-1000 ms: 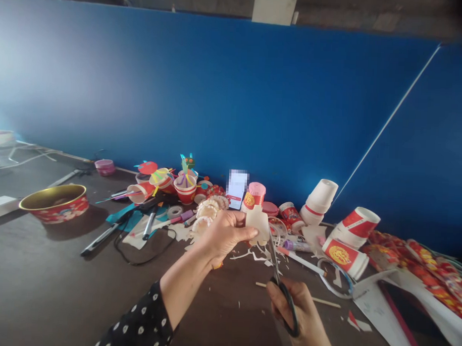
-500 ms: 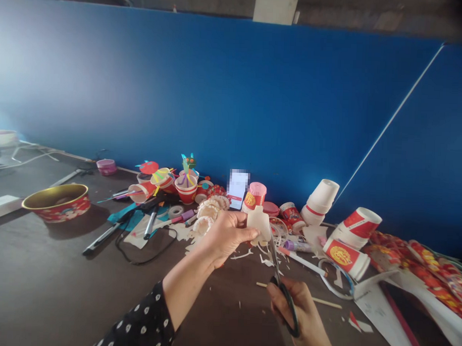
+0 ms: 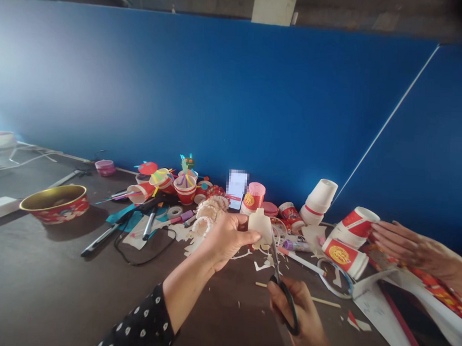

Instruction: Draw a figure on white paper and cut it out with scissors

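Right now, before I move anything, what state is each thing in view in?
Left hand: pinching the paper cutout.
Right hand: holding the scissors.
Paper cutout: held up.
Scissors: blades at the cutout's lower edge.
Bowl: upright.
White cups: stacked upside down.
Printed cup: on its side.
Co-worker's hand: open, beside the cups.

Left hand (image 3: 228, 239): 1
Right hand (image 3: 300, 310): 1
Other person's hand (image 3: 405, 243): 1
Paper cutout (image 3: 260, 227): 1
Scissors (image 3: 276, 260): 1
Red tin bowl (image 3: 59, 212): 1
Tape roll (image 3: 175, 212): 1
Phone (image 3: 236, 189): 1
Red-printed cups on their sides, right (image 3: 343, 257): 2
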Motion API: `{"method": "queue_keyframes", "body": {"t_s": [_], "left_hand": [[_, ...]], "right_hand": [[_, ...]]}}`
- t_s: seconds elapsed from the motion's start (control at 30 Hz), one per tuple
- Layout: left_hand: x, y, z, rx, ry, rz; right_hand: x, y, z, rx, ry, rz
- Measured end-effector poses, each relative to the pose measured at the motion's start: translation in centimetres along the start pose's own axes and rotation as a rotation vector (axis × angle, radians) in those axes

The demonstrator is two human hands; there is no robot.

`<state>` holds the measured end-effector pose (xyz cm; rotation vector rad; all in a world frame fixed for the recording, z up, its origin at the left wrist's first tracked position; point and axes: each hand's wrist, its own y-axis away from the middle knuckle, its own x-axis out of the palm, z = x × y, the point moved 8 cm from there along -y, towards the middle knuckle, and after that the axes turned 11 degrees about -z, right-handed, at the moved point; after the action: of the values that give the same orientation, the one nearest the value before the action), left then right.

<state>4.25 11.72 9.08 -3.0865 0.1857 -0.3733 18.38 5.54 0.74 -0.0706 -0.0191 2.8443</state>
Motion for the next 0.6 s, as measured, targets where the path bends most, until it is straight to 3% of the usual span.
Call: {"method": "queue_keyframes", "body": {"t_s": [0.2,0.37,0.6], "left_hand": [[0.16,0.07,-0.1,-0.003,0.002,-0.009],[0.07,0.0,0.09,-0.002,-0.002,-0.024],[0.16,0.09,0.04,-0.005,0.006,-0.012]], "right_hand": [[0.63,0.04,0.48,0.014,0.035,0.053],[0.51,0.03,-0.2,0.075,-0.017,0.018],[0.24,0.24,-0.09,0.045,-0.004,0.002]]}}
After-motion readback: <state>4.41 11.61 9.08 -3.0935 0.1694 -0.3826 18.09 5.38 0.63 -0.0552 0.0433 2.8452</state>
